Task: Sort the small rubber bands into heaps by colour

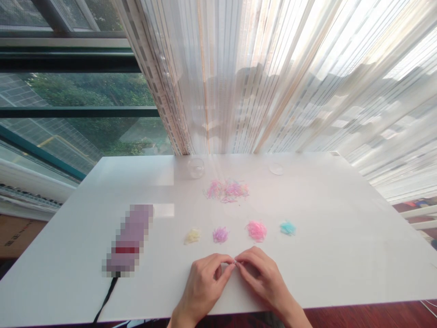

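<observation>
My left hand (pixel 206 281) and my right hand (pixel 261 275) meet fingertip to fingertip near the table's front edge. Thumb and forefinger of each are pinched together; whatever sits between them is too small to make out. Just beyond my hands lie small heaps of thin little pieces in a row: a pale yellow heap (pixel 192 236), a purple heap (pixel 220 234), a pink heap (pixel 256 231) and a turquoise heap (pixel 287 228). Farther back spreads a larger loose pile of mixed colours (pixel 228 190), mostly pink.
A clear round container (pixel 196 168) and a clear disc (pixel 276 169) stand at the back of the white table (pixel 334 255). To the left lies a blurred-out purple object (pixel 131 237) with a black strap (pixel 107 298). Sheer curtains (pixel 256 82) hang behind the table.
</observation>
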A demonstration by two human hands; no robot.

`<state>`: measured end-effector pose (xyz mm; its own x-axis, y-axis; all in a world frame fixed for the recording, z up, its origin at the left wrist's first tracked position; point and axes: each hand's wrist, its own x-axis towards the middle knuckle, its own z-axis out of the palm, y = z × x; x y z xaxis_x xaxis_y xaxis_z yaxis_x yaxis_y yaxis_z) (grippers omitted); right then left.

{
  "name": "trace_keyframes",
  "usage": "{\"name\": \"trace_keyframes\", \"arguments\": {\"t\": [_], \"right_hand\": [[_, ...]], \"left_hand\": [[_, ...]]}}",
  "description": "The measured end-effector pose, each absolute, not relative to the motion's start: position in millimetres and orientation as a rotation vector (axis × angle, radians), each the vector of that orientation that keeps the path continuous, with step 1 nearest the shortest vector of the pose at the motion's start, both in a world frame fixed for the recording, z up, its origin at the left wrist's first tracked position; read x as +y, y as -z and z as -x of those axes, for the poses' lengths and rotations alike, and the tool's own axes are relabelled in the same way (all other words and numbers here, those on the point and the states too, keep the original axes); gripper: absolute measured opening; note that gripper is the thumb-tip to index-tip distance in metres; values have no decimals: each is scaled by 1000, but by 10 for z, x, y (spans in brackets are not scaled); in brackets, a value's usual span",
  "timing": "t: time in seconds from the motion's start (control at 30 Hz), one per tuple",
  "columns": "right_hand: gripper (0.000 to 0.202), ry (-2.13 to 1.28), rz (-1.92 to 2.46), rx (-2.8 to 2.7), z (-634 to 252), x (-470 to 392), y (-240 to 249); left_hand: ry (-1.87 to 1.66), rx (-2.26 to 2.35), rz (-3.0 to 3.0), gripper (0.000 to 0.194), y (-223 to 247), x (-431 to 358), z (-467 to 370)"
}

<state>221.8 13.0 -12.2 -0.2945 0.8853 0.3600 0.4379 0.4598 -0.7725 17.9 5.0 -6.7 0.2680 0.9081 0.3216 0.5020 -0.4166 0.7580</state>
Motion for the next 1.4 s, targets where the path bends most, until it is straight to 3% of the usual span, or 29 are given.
{"name": "trace_keyframes", "arguments": {"t": [1.4], "right_hand": [[14, -906, 1166, -1804, -2252, 125, -22]], "left_hand": [[-1073, 1235, -1922, 10, 45, 46, -158]]}}
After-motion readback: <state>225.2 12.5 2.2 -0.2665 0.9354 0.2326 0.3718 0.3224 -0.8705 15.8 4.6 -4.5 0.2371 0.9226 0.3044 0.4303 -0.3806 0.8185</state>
